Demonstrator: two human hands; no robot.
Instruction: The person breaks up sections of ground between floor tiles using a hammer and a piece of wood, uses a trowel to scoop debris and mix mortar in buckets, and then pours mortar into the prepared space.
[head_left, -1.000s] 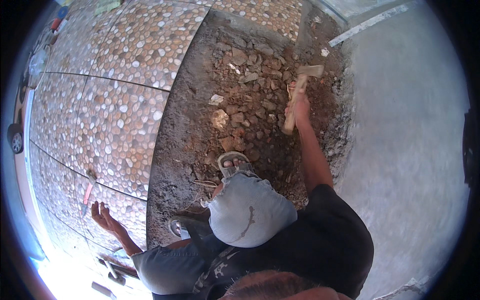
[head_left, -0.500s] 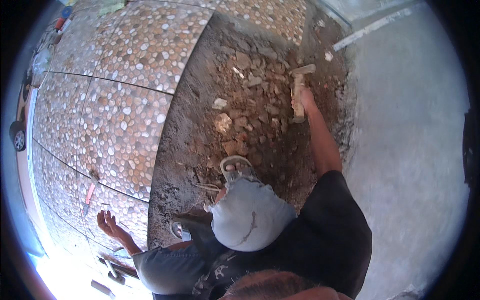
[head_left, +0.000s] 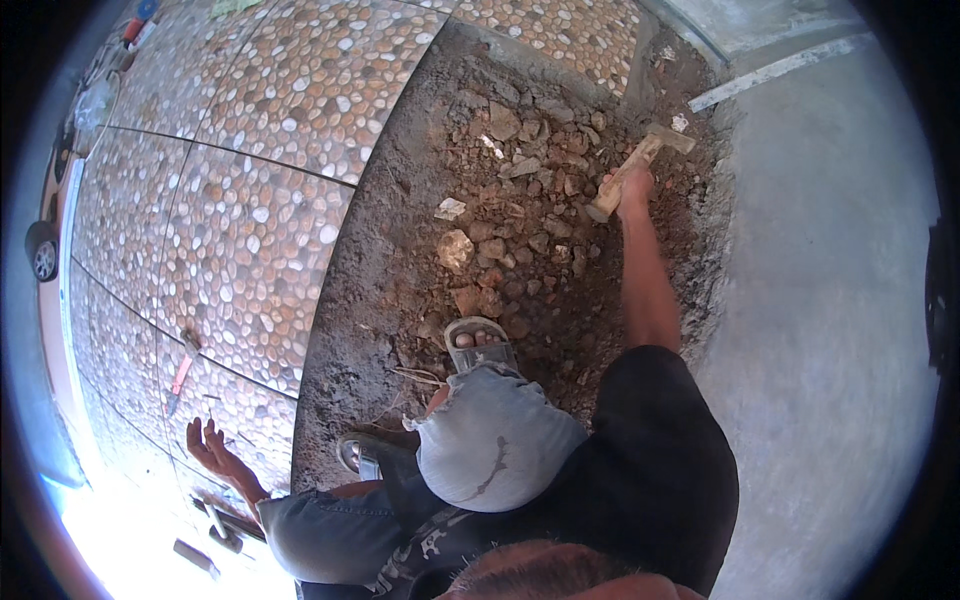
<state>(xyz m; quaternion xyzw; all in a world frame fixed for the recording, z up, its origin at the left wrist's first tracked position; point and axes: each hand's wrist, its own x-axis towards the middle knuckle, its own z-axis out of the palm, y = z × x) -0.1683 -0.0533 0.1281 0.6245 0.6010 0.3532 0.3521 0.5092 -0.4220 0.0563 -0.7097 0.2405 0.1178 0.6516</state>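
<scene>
My right hand (head_left: 634, 188) is closed round a dusty T-shaped wooden tool (head_left: 640, 157), its exact kind unclear. The tool slants over the right side of a patch of broken stones and soil (head_left: 530, 235), its crossbar toward the far right. My left hand (head_left: 222, 458), fingers apart, holds nothing; it hangs beyond my left knee above the pebble-patterned tiles. My sandalled foot (head_left: 478, 338) stands at the near edge of the rubble.
Pebble-patterned tiles (head_left: 250, 230) border the dug strip on the left, and a smooth grey concrete surface (head_left: 820, 300) rises on the right. A red-handled tool (head_left: 182, 375) lies on the tiles. Other tools (head_left: 224, 535) lie near my left knee.
My right hand has moved slightly right and farther away, and the wooden tool has turned from nearly upright in the picture to a slant. My left hand has shifted a little left.
</scene>
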